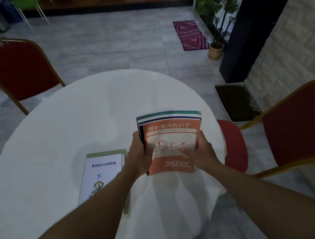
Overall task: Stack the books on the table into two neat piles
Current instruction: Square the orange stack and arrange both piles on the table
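Note:
An orange Snoopy book (pixel 171 135) tops a pile of books (pixel 168 116) near the right edge of the round white table (pixel 56 131); teal and dark blue covers stick out beyond its far edge. My left hand (pixel 139 156) grips the pile's left side, thumb on the orange cover. My right hand (pixel 202 150) holds the right side, fingers resting on the cover. To the left lies a second pile, a white booklet with a blue plane (pixel 102 174) on top of a green book (pixel 124 152); my left forearm crosses its near end.
Red chairs with gold frames stand at the far left (pixel 17 70) and at the right (pixel 298 123), one red seat (pixel 234 144) tucked by the table. A metal tray of soil (pixel 237 102), a potted plant (pixel 216 50) and a patterned mat (pixel 190 35) are on the floor beyond.

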`<state>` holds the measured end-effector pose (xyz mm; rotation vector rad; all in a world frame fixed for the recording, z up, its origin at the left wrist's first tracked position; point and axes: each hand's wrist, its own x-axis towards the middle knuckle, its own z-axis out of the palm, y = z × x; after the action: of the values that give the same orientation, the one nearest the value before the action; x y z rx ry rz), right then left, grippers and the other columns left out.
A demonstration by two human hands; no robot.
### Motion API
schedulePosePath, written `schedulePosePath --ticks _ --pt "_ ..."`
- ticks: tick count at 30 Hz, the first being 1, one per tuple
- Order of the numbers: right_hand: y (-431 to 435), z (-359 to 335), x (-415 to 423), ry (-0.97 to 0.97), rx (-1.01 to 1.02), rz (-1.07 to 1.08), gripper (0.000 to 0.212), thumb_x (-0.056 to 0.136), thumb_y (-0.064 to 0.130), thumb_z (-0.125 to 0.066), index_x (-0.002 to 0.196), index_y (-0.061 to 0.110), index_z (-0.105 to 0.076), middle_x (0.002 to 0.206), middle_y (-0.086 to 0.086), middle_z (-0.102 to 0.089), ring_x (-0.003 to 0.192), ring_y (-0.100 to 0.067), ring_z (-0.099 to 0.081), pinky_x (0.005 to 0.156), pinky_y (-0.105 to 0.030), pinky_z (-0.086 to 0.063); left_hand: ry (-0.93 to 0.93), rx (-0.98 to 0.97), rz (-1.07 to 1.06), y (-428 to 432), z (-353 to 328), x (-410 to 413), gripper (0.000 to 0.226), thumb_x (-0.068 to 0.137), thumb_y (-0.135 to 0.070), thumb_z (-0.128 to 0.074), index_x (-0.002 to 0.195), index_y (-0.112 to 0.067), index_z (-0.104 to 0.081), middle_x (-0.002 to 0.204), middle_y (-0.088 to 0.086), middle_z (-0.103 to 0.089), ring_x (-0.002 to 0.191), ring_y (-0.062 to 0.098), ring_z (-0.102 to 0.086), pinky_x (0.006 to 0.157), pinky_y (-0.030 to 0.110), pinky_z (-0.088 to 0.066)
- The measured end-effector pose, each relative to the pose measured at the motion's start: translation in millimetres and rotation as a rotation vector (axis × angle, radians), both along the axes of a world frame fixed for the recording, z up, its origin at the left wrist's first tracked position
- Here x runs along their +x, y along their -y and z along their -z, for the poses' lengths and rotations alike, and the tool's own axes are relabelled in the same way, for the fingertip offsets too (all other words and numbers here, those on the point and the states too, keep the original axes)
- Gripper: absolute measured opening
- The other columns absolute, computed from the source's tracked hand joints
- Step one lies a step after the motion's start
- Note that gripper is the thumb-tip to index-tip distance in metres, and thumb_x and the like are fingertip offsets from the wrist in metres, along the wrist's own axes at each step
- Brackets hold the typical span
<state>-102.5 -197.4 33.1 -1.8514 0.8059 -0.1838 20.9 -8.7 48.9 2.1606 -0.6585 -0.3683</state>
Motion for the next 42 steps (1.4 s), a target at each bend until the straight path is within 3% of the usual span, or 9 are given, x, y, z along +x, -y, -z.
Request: schedulePosePath --ticks 4,8,11,13,21,34,42 --pt "-2 -1 -2 -0.088 0.095 -0.017 0.059 0.086 0.017 -0.08 0.126 0.024 -0.037 0.113 0.005 -0.067 0.092 -0.017 -0.073 0.057 -0.018 -0.057 -0.09 0.058 -0.02 -1 6 -1 0.041 0.095 -0.024 -0.06 0.131 -0.018 -0.04 0.127 0.0 -0.059 0.115 0.023 -0.064 0.086 0.043 -0.061" --pt "-10 8 -6 -0.205 0.179 -0.003 0.052 0.088 0.015 -0.078 0.122 0.022 -0.039 0.123 -0.007 -0.067 0.086 -0.017 -0.073 0.056 -0.024 -0.058 -0.211 0.195 -0.056 -1 21 -6 0.037 0.094 -0.015 -0.06 0.127 -0.012 -0.043 0.127 0.009 -0.062 0.116 0.031 -0.065 0.083 0.042 -0.062" --pt "-17 24 -11 -0.294 0.148 -0.015 0.053 0.086 0.014 -0.079 0.125 0.016 -0.043 0.126 -0.009 -0.066 0.104 -0.026 -0.07 0.083 -0.041 -0.062 -0.261 0.3 -0.06 -3 36 -12 0.039 0.093 -0.016 -0.061 0.127 -0.009 -0.044 0.128 0.013 -0.056 0.117 0.033 -0.062 0.084 0.044 -0.061" --pt "-20 33 -14 -0.339 0.124 -0.013 0.057 0.083 0.014 -0.081 0.129 0.011 -0.047 0.128 -0.01 -0.065 0.11 -0.028 -0.069 0.091 -0.046 -0.06 -0.246 0.385 -0.051 -6 45 -16 0.043 0.092 -0.018 -0.062 0.13 -0.006 -0.045 0.129 0.013 -0.05 0.12 0.031 -0.058 0.089 0.041 -0.06" --pt "-29 62 -25 -0.476 0.059 -0.036 0.058 0.078 0.016 -0.085 0.13 0.009 -0.057 0.131 -0.014 -0.061 0.113 -0.031 -0.067 0.094 -0.047 -0.058 -0.298 0.57 -0.034 -9 73 -29 0.047 0.095 -0.022 -0.061 0.134 -0.006 -0.041 0.145 0.016 -0.032 0.127 0.031 -0.051 0.094 0.036 -0.054" --pt "-22 67 -16 -0.567 0.069 -0.056 0.065 0.075 0.022 -0.089 0.125 0.011 -0.048 0.129 -0.009 -0.064 0.111 -0.028 -0.068 0.086 -0.039 -0.061 -0.304 0.633 -0.029 -10 85 -19 0.051 0.09 -0.035 -0.068 0.131 -0.013 -0.046 0.134 0.012 -0.049 0.123 0.031 -0.054 0.095 0.04 -0.054" --pt "-25 68 -19 -0.56 0.058 -0.05 0.063 0.078 0.024 -0.087 0.126 0.011 -0.049 0.128 -0.009 -0.065 0.111 -0.027 -0.068 0.085 -0.037 -0.061 -0.386 0.593 -0.03 -10 83 -18 0.04 0.089 -0.033 -0.069 0.121 -0.013 -0.055 0.125 0.009 -0.06 0.11 0.03 -0.066 0.088 0.039 -0.06"
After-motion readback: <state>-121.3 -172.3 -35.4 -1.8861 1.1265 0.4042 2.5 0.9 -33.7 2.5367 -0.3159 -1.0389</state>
